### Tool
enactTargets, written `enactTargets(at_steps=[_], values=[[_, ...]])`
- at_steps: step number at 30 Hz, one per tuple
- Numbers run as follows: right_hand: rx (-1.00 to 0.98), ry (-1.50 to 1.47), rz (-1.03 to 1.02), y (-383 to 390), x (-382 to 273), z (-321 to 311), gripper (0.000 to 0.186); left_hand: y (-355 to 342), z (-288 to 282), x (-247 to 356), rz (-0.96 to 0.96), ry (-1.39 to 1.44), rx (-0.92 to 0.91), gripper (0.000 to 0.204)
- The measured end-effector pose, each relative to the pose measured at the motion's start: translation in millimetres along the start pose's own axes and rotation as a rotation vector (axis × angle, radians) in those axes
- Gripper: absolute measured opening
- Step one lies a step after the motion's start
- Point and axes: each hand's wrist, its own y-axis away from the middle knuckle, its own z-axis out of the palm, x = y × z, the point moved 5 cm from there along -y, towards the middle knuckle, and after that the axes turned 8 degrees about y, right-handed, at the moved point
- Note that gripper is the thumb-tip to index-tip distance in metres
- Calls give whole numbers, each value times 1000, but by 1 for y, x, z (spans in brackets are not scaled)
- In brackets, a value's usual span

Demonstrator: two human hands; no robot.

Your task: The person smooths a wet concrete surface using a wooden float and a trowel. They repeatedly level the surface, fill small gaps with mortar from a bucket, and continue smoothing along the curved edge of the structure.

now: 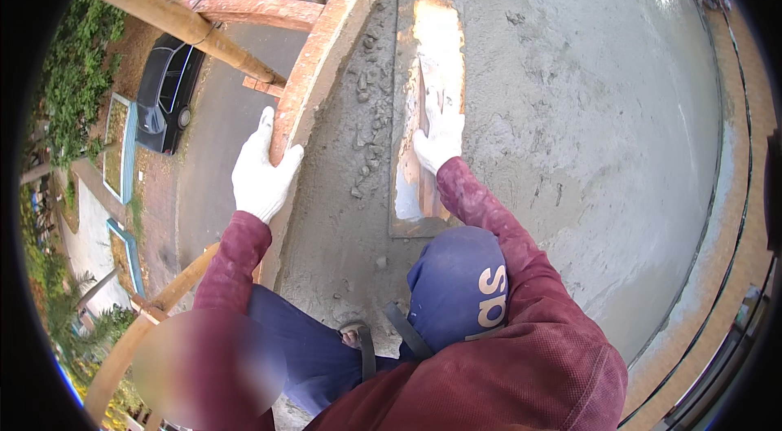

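Observation:
My left hand (263,170), in a white glove, grips the edge of the orange-painted wooden board (307,64) at the left side of the concrete surface. My right hand (440,138), also gloved, is closed on the handle of a long rectangular float (405,195), which lies flat on the grey wet-looking concrete (562,97). The float's face is pale and orange-stained, bright in sunlight at its far end. Small lumps of mortar (366,129) lie between the float and the board.
Bamboo poles (204,36) and wooden braces (269,9) stand outside the edge. Far below are a road (212,121), a dark car (167,89) and trees (69,89). A brown ledge with a black cable (725,146) curves along the right.

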Motion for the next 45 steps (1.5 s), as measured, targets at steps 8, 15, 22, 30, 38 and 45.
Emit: enactTargets(at_steps=[8,15,22,30,38,45], values=[[81,-53,319,-144,134,-53,88,-7,19,10,33,182,-21,79],[80,-18,514,-53,228,-72,91,-8,13,6,80,162,-29,74],[257,-157,318,35,219,-31,89,-9,16,5,37,213,-37,73],[438,-22,403,-33,331,-112,88,-11,28,10,82,202,-37,73],[163,-205,69,1,141,-10,87,-8,11,15,38,218,-21,70],[395,-201,612,46,226,-69,85,-4,3,14,74,47,2,72]])
